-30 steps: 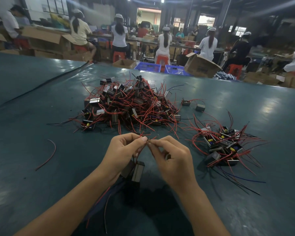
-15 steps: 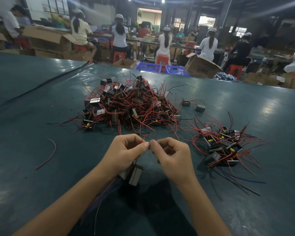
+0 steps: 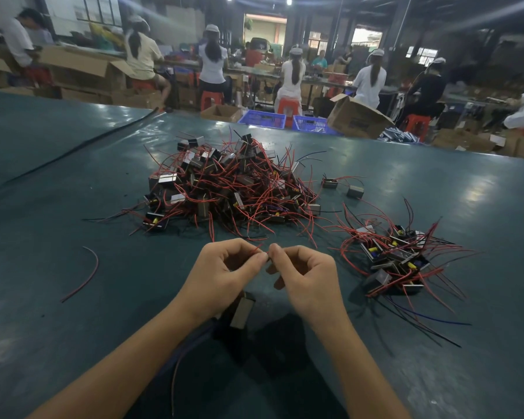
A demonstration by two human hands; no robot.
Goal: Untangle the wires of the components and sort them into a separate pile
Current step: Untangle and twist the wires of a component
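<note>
A big tangled pile (image 3: 233, 189) of small black components with red wires lies in the middle of the green table (image 3: 58, 297). A smaller sorted pile (image 3: 397, 258) sits to the right. My left hand (image 3: 221, 276) and my right hand (image 3: 309, 282) meet just in front of the big pile, fingertips together, pinching thin red wire ends between them. One component (image 3: 242, 309) hangs below my left hand by its wires, which trail down toward me.
A loose red wire (image 3: 85, 276) lies on the table at the left. Two stray components (image 3: 342, 187) rest right of the big pile. Beyond the far table edge are cardboard boxes (image 3: 357, 117), blue crates (image 3: 262, 119) and several seated people.
Both hands have shifted slightly away from me toward the big pile, and the fingertips keep working the wire ends. The hanging component swung a little under my left hand.
</note>
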